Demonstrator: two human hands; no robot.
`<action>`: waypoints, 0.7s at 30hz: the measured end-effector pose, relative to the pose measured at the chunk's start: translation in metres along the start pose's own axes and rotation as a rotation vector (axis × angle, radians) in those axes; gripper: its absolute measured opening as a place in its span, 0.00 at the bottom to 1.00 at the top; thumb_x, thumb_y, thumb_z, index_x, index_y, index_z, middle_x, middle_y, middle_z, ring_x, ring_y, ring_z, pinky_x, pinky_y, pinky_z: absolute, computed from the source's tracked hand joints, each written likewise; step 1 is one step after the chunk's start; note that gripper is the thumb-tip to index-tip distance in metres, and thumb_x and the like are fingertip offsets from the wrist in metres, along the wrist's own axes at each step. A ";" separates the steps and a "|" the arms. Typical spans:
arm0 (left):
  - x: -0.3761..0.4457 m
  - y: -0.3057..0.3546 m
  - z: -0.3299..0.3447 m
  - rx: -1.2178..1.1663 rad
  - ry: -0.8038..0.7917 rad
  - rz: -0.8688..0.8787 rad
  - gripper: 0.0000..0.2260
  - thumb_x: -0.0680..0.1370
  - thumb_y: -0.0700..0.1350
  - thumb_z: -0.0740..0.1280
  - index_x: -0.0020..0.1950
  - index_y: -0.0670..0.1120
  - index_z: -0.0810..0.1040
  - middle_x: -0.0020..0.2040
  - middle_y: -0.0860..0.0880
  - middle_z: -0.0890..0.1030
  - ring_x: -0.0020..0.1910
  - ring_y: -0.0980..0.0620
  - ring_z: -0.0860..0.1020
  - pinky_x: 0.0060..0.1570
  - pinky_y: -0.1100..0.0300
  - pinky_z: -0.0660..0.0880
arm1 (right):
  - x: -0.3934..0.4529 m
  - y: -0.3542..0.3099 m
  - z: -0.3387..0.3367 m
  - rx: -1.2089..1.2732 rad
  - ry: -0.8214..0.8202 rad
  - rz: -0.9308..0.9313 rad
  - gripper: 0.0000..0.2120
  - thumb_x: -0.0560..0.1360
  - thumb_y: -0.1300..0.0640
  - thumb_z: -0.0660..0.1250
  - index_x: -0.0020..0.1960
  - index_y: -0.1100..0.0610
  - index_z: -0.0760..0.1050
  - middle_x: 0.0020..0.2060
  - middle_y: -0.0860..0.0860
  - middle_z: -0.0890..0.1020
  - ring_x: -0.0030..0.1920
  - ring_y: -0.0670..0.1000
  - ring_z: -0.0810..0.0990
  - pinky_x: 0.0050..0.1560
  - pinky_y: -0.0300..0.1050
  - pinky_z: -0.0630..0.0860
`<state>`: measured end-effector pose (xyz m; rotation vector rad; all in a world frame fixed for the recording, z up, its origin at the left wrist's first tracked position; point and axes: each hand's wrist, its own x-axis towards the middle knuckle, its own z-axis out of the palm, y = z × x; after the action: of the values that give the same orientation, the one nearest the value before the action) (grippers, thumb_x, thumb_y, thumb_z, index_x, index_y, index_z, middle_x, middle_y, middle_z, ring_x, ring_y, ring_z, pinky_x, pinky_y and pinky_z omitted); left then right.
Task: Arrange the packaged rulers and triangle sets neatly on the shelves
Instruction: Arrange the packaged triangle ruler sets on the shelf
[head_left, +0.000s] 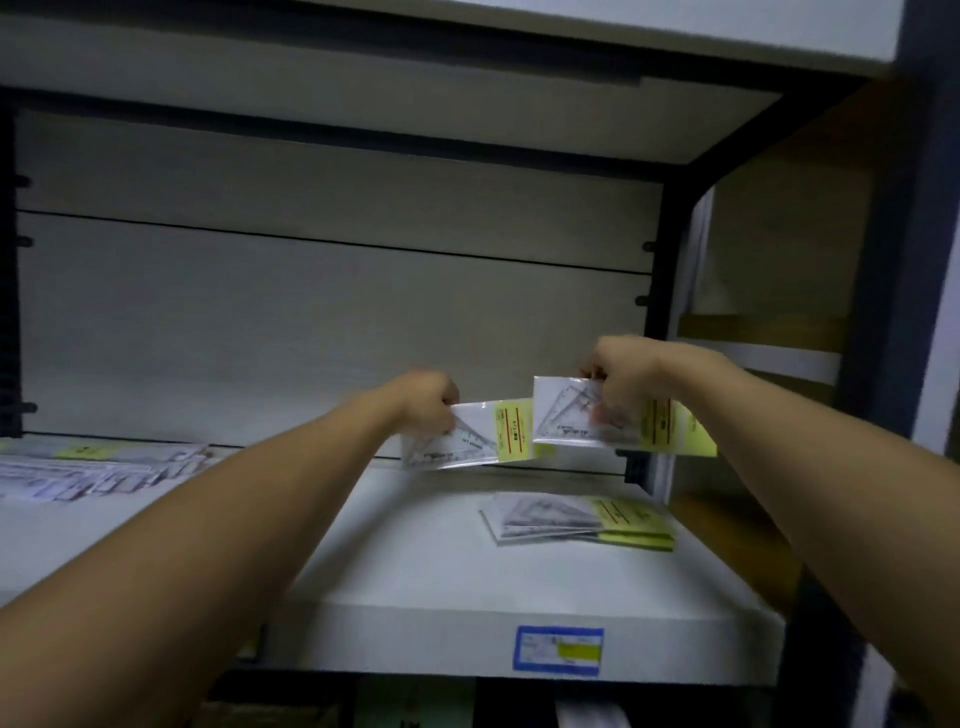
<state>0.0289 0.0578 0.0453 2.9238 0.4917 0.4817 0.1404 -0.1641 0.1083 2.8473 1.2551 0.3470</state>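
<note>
Setting: dim stockroom shelving, white shelf (415, 571) across the lower half of the frame, pale back panel behind, dark upright post at right.
Left hand: my left hand (426, 402) at centre frame, fingers curled and pinching the upper left corner of a packaged triangle set (462, 439), held above the shelf, tilted.
Right hand: my right hand (623, 374) just right of centre, fingers closed on the top right of a second triangle set (566, 415), roughly level, higher than the left one.
Relation: the two packs nearly meet at their yellow header cards mid-frame; touching or just overlapping, cannot tell through blur.
Stack: small pile of triangle sets (576, 519) lying flat on the shelf, lower right, slightly fanned.
Rulers: row of packaged rulers (98, 470) at the far left of the shelf, blurred.
Label: blue price tag (558, 650) on the shelf's front edge.
Step (judged): both packs look bound for the pile below.
Risk: corner pinches on slick film, a pack could slip or swing; dropping both at once could skew the fanned pile further or push it toward the right post.
</note>
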 end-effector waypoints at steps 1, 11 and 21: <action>0.000 0.009 0.007 -0.033 -0.013 0.004 0.04 0.77 0.41 0.68 0.51 0.45 0.79 0.47 0.48 0.80 0.48 0.48 0.76 0.44 0.57 0.71 | -0.004 0.003 -0.001 -0.034 0.013 -0.007 0.10 0.73 0.56 0.74 0.52 0.52 0.77 0.42 0.50 0.79 0.42 0.50 0.78 0.42 0.47 0.77; 0.009 0.080 0.046 -0.264 -0.194 0.064 0.07 0.79 0.42 0.67 0.51 0.38 0.80 0.39 0.44 0.84 0.37 0.48 0.81 0.48 0.55 0.77 | -0.033 0.028 -0.021 -0.208 -0.073 0.031 0.12 0.75 0.57 0.72 0.58 0.54 0.77 0.42 0.49 0.77 0.38 0.51 0.77 0.36 0.45 0.75; 0.015 0.089 0.070 0.029 -0.225 0.114 0.11 0.77 0.53 0.69 0.57 0.51 0.83 0.54 0.53 0.83 0.53 0.50 0.78 0.56 0.57 0.74 | -0.031 0.040 -0.002 -0.216 -0.118 0.045 0.17 0.74 0.55 0.74 0.61 0.56 0.77 0.41 0.49 0.77 0.38 0.50 0.77 0.39 0.45 0.76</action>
<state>0.0917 -0.0263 0.0008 2.9946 0.3065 0.1543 0.1490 -0.2138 0.1079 2.6733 1.0644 0.2914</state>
